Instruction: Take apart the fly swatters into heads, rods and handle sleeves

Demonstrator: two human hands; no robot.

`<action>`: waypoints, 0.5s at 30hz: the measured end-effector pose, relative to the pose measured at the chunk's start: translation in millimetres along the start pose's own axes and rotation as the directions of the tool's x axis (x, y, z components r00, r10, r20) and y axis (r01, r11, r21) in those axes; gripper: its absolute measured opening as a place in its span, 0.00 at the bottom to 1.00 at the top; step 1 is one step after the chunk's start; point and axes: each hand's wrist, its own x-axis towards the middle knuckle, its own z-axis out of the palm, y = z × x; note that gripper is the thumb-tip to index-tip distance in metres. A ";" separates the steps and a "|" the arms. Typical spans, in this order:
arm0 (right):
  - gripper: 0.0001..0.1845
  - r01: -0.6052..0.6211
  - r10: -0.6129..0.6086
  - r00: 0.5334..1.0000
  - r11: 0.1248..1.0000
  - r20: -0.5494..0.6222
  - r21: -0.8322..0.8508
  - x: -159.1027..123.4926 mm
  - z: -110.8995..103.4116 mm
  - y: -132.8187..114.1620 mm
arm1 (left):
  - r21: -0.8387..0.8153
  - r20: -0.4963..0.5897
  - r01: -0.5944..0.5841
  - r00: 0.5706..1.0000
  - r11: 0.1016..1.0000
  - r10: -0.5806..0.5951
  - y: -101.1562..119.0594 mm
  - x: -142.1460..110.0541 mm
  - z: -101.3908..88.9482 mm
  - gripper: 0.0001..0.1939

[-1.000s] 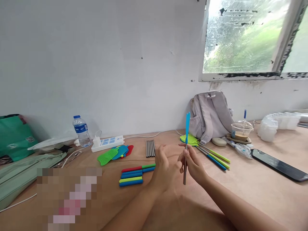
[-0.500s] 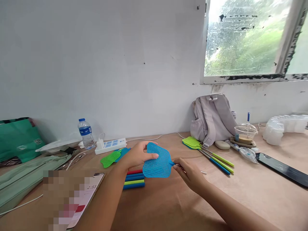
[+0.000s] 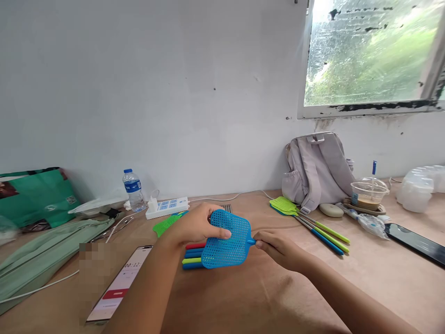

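Note:
A blue perforated fly swatter head [image 3: 227, 248] is held up above the table between my hands. My left hand [image 3: 203, 227] grips its left edge, thumb pressed on the front face. At the right, the closed fingers of my right hand [image 3: 276, 249] pinch the swatter's narrow neck; whatever rod lies inside that grip is hidden. Behind and below the head lie several coloured handles [image 3: 193, 261], red, blue and yellow-green, partly covered. Thin metal tips [image 3: 226, 208] show just above the head. A green swatter head [image 3: 166, 226] lies left of my left hand.
Several swatters [image 3: 321, 232] lie to the right, near a grey backpack [image 3: 318, 171], a plastic cup [image 3: 368, 195] and a dark phone [image 3: 415, 243]. Leftward are a power strip [image 3: 167, 208], a water bottle [image 3: 134, 190], a lit phone [image 3: 120, 287] and a green bag [image 3: 41, 197].
The camera view has swung slightly left. The blue swatter head has tilted and its lower edge sits lower. A metal rod end beyond my right hand is no longer visible.

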 end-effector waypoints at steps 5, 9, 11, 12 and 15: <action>0.14 -0.018 0.019 0.999 1.000 0.041 -0.011 -0.9 -10.1 -1.3 | 0.062 -0.026 0.018 1.000 0.998 -0.017 3.1 -0.6 1.3 0.11; 0.16 -0.029 0.024 0.995 0.998 0.096 0.054 -0.4 -14.6 -2.1 | 0.100 -0.011 0.029 1.000 0.995 -0.028 7.6 -3.5 0.2 0.10; 0.17 -0.047 0.037 0.991 0.996 0.127 0.073 -0.1 -15.5 -4.0 | 0.136 -0.018 0.032 0.999 0.990 -0.029 10.7 -4.1 1.9 0.09; 0.17 -0.050 0.040 0.990 0.996 0.133 0.074 -0.3 -15.5 -5.1 | 0.153 -0.027 0.033 0.999 0.988 -0.030 12.4 -3.9 3.5 0.09; 0.16 -0.040 0.041 0.994 0.999 0.104 -0.009 -3.2 -14.8 -5.3 | 0.176 -0.041 0.031 0.999 0.984 -0.024 14.8 -2.6 6.6 0.09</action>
